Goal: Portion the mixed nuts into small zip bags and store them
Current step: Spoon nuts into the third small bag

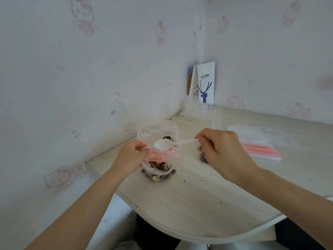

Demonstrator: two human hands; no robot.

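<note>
**Grip: right hand (221,150) pinches the spoon handle, left hand (130,157) holds the bag mouth. Filling step.**

Right hand: thumb and fingers are closed on the end of the white plastic spoon (164,144). The bowl is level just above the bag mouth and looks empty.

Left hand: fingers are curled on the near-left rim of the small zip bag (158,157), keeping it open. The pink zip strip shows inside the mouth. The bag stands on the table (198,204) near its left edge. Mixed nuts (158,167) fill only the lower part, well below the zip. Cannot tell whether a clear cup props the bag.

A few crumbs and dark pieces lie on the table beside the bag's base.

Partly under the right hand is a second packet of nuts (203,156), mostly hidden. Sealed or not: cannot tell.

Just behind the spoon is a clear supply bag (156,129), open, with a few dark pieces visible low inside. Further right lies a flat stack of empty zip bags (261,149). In the far corner a paper coffee bag (206,82) stands against the wall.

Judgement: portioning is under way, with the spoon between loads.

- The next move likely calls for swinging the bowl back into the supply bag for another scoop.
- The left hand needs to keep the mouth wide so that nothing spills over the rim.
- If the portion is judged full, the spoon goes down and both hands press the zip closed.
</note>
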